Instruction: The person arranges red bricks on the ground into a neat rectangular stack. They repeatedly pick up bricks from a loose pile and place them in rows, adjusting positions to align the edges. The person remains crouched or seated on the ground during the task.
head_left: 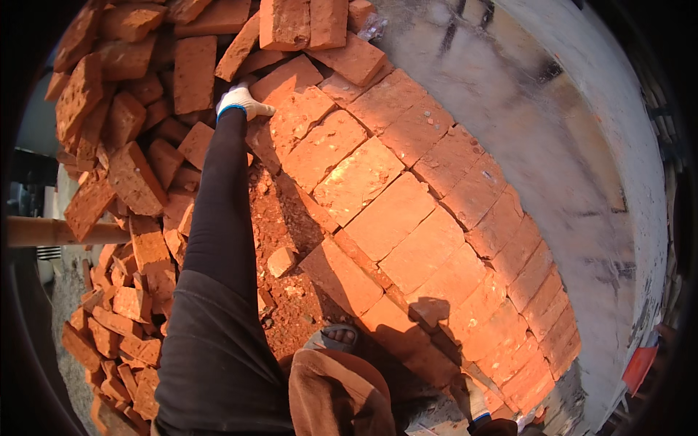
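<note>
My left hand (245,102), in a white glove with a blue cuff, reaches to the far end of a row of bricks. Its thumb and fingers span the left end of an orange-red brick (288,78), which lies tilted against its neighbours. Some of the fingertips are hidden. Low in the view, my right hand (476,404) is close to the near end of the brick stack (392,211). It wears a similar glove; its fingers are in shadow and partly hidden, so what they hold, if anything, does not show.
Loose bricks (138,178) are heaped along the left. Brick rubble and a broken piece (281,261) lie between heap and stack. My sandalled foot (336,337) stands beside the stack. Grey concrete floor (531,138) runs along the right, bounded by a pale curved edge (618,87).
</note>
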Tool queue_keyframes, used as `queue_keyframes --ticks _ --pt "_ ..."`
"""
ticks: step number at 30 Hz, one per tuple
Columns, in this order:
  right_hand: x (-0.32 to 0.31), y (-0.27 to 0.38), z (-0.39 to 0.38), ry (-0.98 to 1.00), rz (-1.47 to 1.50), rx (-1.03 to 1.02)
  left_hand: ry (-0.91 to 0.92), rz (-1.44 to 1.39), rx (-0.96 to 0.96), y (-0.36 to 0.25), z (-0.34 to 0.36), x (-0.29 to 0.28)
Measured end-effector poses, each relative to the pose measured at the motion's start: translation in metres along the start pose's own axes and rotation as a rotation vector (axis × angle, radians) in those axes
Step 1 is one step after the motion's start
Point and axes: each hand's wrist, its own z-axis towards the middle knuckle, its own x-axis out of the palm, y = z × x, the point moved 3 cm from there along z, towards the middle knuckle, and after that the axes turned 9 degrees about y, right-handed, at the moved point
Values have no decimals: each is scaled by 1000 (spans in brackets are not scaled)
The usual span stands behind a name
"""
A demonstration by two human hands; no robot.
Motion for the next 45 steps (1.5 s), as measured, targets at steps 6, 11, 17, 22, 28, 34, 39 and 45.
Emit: queue_keyframes --ticks 6,11,17,22,28,34,39,45 --pt "-2 -16 5 65 -76 43 -223 186 272 -10 -17 2" --pt "-11 -18 15 17 10 61 -272 304 331 -14 -24 5" --pt "-13 -15 26 54 39 21 -312 299 223 -27 -36 -11" --pt "-19 -10 34 18 63 -33 -388 208 176 -17 -53 -8" --pt "-10 19 39 -67 -9 -107 -553 -106 103 11 -67 37" --pt "-12 27 16 -77 -3 -37 -200 -971 -107 26 -94 147" --pt "-10 -2 13 -77 -87 -30 -264 -1140 3 17 -99 162" --pt "2 -4 27 33 -221 -90 -171 -1041 3 15 -111 152"
